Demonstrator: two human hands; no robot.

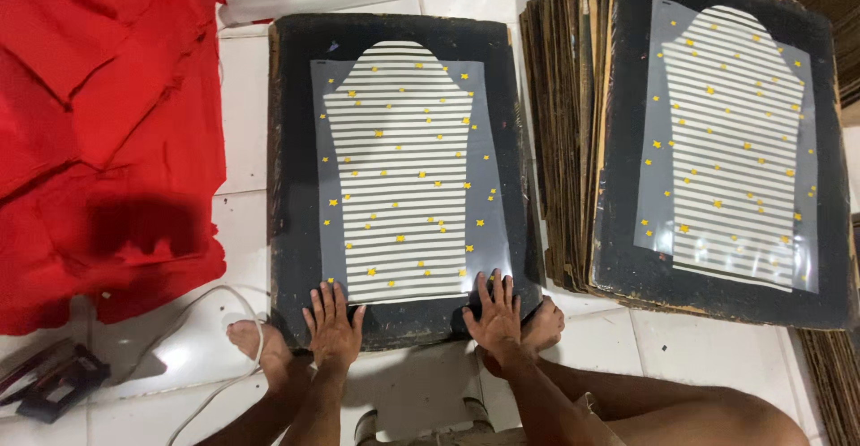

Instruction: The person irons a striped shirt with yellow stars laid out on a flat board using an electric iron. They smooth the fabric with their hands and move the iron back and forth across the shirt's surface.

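Hands: left hand (333, 328) and right hand (494, 313), fingers spread, holding nothing, pressed flat on near edge of dark board (296, 141) on tiled floor (242, 124). Striped, star-dotted transfer sheet (400, 173) lies centred. Even pressure at both corners advisable; keep sheet unshifted.
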